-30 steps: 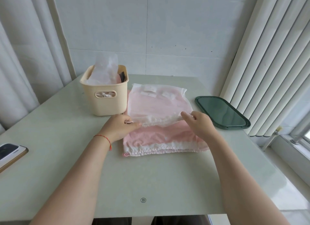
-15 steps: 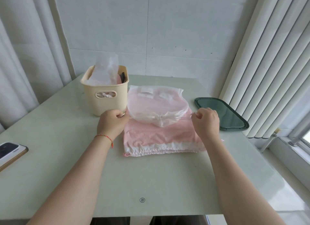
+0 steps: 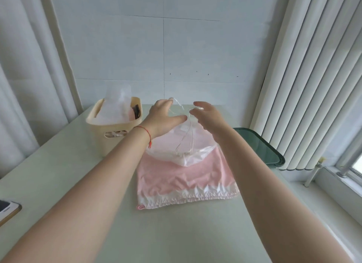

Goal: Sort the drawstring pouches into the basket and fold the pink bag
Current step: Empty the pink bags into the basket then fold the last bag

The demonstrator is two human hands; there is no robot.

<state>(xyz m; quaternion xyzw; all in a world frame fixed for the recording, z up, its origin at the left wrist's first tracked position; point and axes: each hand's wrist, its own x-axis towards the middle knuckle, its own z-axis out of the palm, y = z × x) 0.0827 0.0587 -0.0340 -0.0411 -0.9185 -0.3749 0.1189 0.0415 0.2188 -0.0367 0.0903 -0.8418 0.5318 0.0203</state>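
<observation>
Sheer pouch (image 3: 182, 151) lay on the pink bag (image 3: 186, 180); my left hand (image 3: 164, 117) and right hand (image 3: 205, 115) pinched its cords, fingers loosely spread. Sorting step; next, probably the basket (image 3: 115, 133).

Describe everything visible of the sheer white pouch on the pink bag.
The sheer pouch is thin, translucent white fabric, wrinkled and limp, its near edge gathered. It lies on the far half of the pink bag, right of the basket. Thin strings rise from the gathered edge toward both raised hands: the left hand and right hand reach over it, fingers loosely spread, strings at their fingertips. Whether they pinch the strings is blurred.
</observation>
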